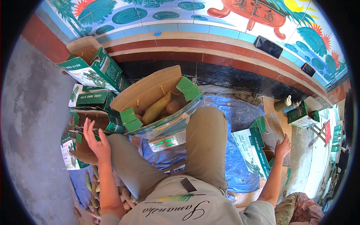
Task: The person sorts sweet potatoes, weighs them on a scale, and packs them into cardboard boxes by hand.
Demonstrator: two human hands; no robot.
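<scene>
While the left hand (96,140) hovers spread wide and empty just above a green-and-white carton (77,150) and the right hand (283,146) rests open on flat cardboard (275,129), the tilted box of tubers (157,101) on the scale (167,140) could slide off.

Single view: head-worn fisheye camera, looking steeply down over the wearer's torso and knees. Open box (157,101) on scale (167,141) sits near, centre frame. Tiled wall (210,15) curves along top; floor (33,112) bends at left rim. No second view.
</scene>
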